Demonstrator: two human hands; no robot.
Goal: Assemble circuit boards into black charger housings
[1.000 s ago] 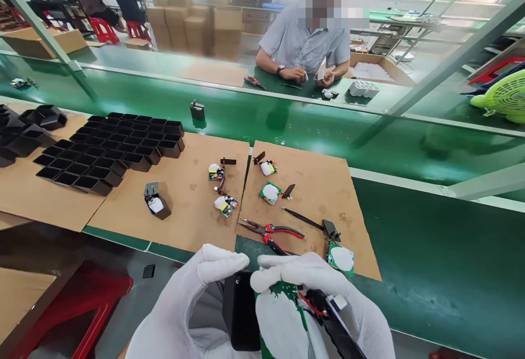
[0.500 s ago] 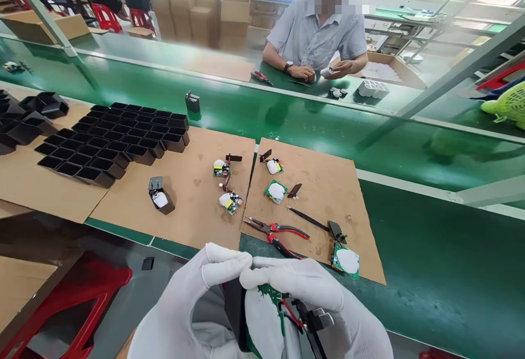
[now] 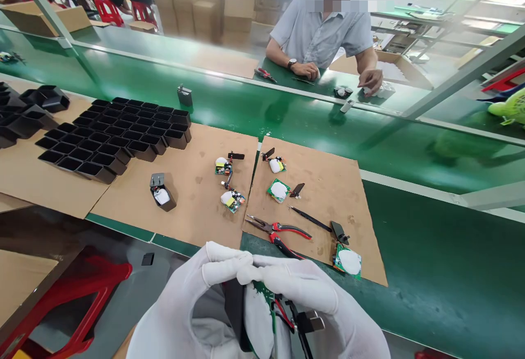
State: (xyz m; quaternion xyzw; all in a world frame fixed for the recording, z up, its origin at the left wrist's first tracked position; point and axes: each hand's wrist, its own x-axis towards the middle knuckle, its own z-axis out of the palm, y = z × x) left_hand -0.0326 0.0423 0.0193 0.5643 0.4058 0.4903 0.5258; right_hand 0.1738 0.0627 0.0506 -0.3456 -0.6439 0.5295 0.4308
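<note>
Wearing a white glove, my left hand (image 3: 176,299) is closed around a black plastic housing (image 3: 234,312) at the bottom middle. My right hand (image 3: 324,299), gloved too, grips a green circuit board (image 3: 268,293) whose face is largely covered by a white pad (image 3: 258,323). The board is against the housing's open side; how deep it sits is hidden. Red and black wires run from it to a black plug cover (image 3: 305,321) with metal prongs, beside my right palm. The fingertips of both hands meet over the board's top edge.
Pliers (image 3: 274,230), a thin black pointed tool (image 3: 309,218) and several wired circuit boards (image 3: 349,262) lie on cardboard ahead. Leftward are a filled housing (image 3: 164,198) and rows of black housings (image 3: 110,140). Across the green bench sits a co-worker (image 3: 324,36).
Within my hands, the board and plug cover have shifted slightly left, toward the housing. The co-worker has let go of a white cylindrical piece, now on the bench, and reached rightward to the white tray.
</note>
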